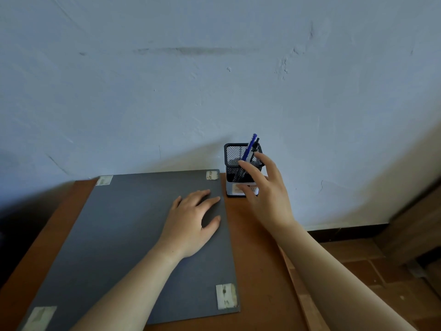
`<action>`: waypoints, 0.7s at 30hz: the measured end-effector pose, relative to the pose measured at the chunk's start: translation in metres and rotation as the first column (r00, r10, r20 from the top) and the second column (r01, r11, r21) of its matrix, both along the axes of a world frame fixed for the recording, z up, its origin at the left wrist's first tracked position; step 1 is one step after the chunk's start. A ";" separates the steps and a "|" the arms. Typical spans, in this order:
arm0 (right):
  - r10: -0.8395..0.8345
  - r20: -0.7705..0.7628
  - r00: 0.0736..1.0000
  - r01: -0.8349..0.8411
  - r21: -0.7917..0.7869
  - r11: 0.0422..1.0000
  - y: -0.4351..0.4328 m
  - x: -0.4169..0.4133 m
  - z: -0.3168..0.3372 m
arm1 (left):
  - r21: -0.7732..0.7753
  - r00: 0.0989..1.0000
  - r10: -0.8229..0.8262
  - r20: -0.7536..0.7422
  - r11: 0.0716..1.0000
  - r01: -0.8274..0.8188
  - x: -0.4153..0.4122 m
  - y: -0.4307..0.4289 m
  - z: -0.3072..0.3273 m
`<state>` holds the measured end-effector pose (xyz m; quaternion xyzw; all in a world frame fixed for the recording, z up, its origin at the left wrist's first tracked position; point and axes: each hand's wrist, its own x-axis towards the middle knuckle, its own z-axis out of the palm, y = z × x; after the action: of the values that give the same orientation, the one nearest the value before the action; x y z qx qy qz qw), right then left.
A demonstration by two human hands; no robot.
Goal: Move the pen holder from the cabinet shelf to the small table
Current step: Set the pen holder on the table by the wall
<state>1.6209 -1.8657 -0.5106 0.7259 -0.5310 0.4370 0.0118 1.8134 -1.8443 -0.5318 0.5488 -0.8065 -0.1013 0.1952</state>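
**A:** Where your right hand reaches forward in the head view, what do the fingers meet?

**B:** Your fingers are spread loosely against the near face of the pen holder. The index tip lies on the black mesh, the thumb rests low on the white base band, and another finger rises beside the right edge near the rim. They touch it, but you do not have it clamped; the hand looks half open, curved round the front.

**A:** And where does the holder stand?

**B:** Upright on the small table, just beyond your fingertips and close to the pale wall. A blue pen and a dark one lean out of the top, above your index finger.

**A:** What about your left hand?

**B:** It lies flat, palm down, on the grey mat, fingers stretched forward and slightly apart, holding nothing. The mat's right edge runs just past those fingertips, and the holder stands just beyond that edge, off the mat on bare brown wood. Tape patches mark the mat's corners.

**A:** Anything to the right of your right arm?

**B:** Only brown floor, and wooden furniture at the frame's edge, too cut off to identify.
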 end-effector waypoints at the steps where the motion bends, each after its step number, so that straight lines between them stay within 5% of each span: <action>1: -0.001 -0.001 1.000 0.001 -0.002 1.000 -0.002 0.000 0.001 | 0.003 1.000 0.001 -0.003 1.000 -0.001 0.000 0.000 0.000; 21: 0.027 0.025 0.999 -0.027 0.014 1.000 -0.019 0.001 0.002 | -0.011 1.000 0.010 -0.021 1.000 -0.010 -0.001 -0.001 0.002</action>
<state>1.6222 -1.8846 -0.5088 0.7277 -0.5245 0.4420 -0.0059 1.8124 -1.8449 -0.5301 0.5506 -0.8023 -0.1016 0.2070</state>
